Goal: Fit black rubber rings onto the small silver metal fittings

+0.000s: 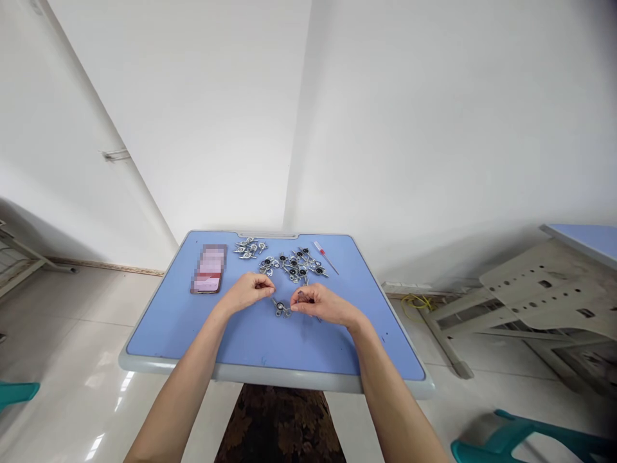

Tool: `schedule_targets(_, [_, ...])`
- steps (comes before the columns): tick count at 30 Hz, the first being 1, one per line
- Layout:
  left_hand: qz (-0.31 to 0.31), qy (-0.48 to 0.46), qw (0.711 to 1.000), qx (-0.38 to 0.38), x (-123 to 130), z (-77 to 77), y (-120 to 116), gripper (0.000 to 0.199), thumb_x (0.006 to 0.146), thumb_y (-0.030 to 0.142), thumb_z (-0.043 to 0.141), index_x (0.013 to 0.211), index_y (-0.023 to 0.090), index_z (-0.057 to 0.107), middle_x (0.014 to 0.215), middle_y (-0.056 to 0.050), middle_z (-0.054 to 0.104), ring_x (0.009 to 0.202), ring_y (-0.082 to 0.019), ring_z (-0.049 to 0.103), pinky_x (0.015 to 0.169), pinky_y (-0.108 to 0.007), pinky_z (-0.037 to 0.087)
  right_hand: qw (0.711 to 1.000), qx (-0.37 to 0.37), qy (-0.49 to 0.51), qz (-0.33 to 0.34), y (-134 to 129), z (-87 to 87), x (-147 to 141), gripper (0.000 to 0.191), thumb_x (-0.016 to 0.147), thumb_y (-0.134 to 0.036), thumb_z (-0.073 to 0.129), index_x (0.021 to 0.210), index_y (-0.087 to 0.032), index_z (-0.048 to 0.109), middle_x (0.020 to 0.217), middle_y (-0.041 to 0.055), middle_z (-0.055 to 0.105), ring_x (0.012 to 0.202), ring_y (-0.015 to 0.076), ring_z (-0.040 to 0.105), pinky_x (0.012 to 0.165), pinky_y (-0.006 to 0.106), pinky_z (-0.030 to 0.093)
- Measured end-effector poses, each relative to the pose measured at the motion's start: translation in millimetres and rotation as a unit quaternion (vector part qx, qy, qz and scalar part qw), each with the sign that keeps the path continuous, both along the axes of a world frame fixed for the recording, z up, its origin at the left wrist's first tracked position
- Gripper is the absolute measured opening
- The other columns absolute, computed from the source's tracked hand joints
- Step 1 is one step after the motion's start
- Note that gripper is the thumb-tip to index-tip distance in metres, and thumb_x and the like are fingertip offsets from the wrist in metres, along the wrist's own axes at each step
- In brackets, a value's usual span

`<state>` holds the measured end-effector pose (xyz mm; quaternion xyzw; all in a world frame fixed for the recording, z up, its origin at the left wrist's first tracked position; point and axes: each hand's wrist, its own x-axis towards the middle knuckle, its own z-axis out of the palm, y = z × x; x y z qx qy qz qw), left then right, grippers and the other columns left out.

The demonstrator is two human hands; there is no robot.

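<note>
Our right hand (pixel 319 305) pinches a small dark part (pixel 301 296), our left hand (pixel 247 291) closes its fingertips on something hidden, beside a metal bracket (pixel 280 308) on the blue tabletop (pixel 159 328); a fumble could scatter the nearby metal fittings (pixel 294 265).

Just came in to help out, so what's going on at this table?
A person is working at a blue table with bare hands. The right hand pinches a small metal fitting; the left hand has its fingertips together, though whether they hold anything is hard to tell. Another fitting lies between the hands, and more sit in two piles beyond, near a red-handled screwdriver and a phone.
</note>
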<state>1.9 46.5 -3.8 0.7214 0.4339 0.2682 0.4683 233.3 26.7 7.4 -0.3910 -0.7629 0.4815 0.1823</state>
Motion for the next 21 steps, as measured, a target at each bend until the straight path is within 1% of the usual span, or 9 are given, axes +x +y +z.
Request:
schedule_targets(3, [-0.005,0.013,1.000,-0.001,0.8,-1.0,0.2,0.017,0.077,0.028,0.058,0.078,0.015,0.068,0.068,0.000,0.061,0.061,-0.012,0.051,0.059,-0.023,0.039,1.000,0.002,-0.003,0.006,1.7,-2.2,0.6,0.019,0.082,-0.034,0.059,0.081,-0.017,0.066,0.067,-0.0008,0.058,0.061,0.0104,0.044,0.056,0.023,0.035])
schedule_targets(10, [-0.020,0.030,0.999,-0.017,1.8,0.8,-0.7,0.016,0.075,0.024,0.058,0.080,0.014,0.069,0.069,0.000,0.062,0.063,-0.012,0.052,0.062,-0.023,0.040,1.000,0.004,-0.001,-0.003,1.9,-1.9,-0.1,0.019,0.082,-0.034,0.060,0.081,-0.017,0.067,0.066,-0.0011,0.057,0.060,0.0102,0.043,0.054,0.022,0.034])
schedule_targets(15, [-0.035,0.032,0.999,-0.016,3.1,-2.4,-1.1,0.015,0.074,0.021,0.057,0.081,0.014,0.069,0.069,0.001,0.061,0.063,-0.012,0.052,0.062,-0.022,0.039,0.999,0.027,-0.018,-0.025,1.9,-3.1,-5.0,0.018,0.083,-0.033,0.059,0.079,-0.017,0.066,0.060,-0.0037,0.050,0.055,0.0089,0.038,0.053,0.023,0.030])
schedule_targets(21, [-0.051,0.036,0.998,-0.010,4.6,-4.6,-1.6,0.015,0.075,0.020,0.056,0.080,0.015,0.069,0.067,0.001,0.060,0.063,-0.012,0.052,0.061,-0.022,0.039,0.998,0.036,-0.045,-0.028,0.8,-1.8,-7.9,0.018,0.084,-0.031,0.055,0.082,-0.016,0.065,0.062,-0.0031,0.052,0.056,0.0094,0.040,0.055,0.022,0.032])
